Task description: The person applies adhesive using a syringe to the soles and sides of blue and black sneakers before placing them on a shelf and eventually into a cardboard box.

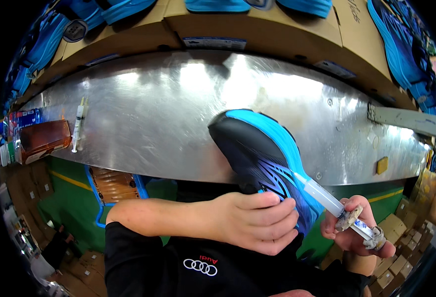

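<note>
A black and blue sports shoe [272, 148] is tilted over the near edge of the metal table, its toe toward the far left and its bright blue sole facing up and right. My left hand [262, 220] is closed around the shoe near its heel end. In my right hand [349, 230] is a clear plastic syringe [324, 196], with whitish wrapping around its flange and plunger end. The syringe's tip meets the shoe along the line between upper and sole. My right thumb lies near the plunger end.
At the table's [153, 109] left end lie a second syringe [78, 126] and an amber container [44, 141]. A yellow block [382, 165] and a grey metal bar [408, 120] are at the right. Cardboard boxes [262, 37] bearing blue shoes line the far edge. A blue-framed stool [114, 185] stands below left.
</note>
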Action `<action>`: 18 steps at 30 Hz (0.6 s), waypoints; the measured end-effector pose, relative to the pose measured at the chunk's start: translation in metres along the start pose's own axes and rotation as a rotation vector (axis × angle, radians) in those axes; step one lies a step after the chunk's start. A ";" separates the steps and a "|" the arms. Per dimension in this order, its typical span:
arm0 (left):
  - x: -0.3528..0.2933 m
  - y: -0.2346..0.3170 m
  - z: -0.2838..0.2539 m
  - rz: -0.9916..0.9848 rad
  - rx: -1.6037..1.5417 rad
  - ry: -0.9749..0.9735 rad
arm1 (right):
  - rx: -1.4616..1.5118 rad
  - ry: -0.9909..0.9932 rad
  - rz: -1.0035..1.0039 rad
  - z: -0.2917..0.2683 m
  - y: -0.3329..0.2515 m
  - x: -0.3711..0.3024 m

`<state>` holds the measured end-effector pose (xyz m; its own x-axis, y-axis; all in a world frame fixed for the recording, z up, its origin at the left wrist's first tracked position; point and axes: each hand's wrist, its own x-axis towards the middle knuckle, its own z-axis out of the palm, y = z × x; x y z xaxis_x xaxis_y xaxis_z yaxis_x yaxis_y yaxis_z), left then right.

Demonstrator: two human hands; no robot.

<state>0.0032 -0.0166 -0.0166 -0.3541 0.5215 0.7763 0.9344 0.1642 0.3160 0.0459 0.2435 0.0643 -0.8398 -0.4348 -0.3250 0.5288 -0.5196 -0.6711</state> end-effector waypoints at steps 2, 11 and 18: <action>0.001 0.000 0.000 0.001 -0.006 -0.012 | 0.008 0.026 -0.004 -0.003 0.004 -0.013; 0.001 0.008 0.000 -0.034 0.102 -0.118 | 0.010 0.038 0.023 -0.016 0.010 -0.065; 0.017 0.015 0.001 0.037 0.029 -0.210 | -0.171 -0.003 -0.135 -0.021 0.008 -0.082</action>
<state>0.0116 -0.0047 0.0013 -0.3068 0.6899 0.6556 0.9485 0.1644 0.2709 0.1164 0.2903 0.0710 -0.9010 -0.3721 -0.2231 0.3832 -0.4413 -0.8114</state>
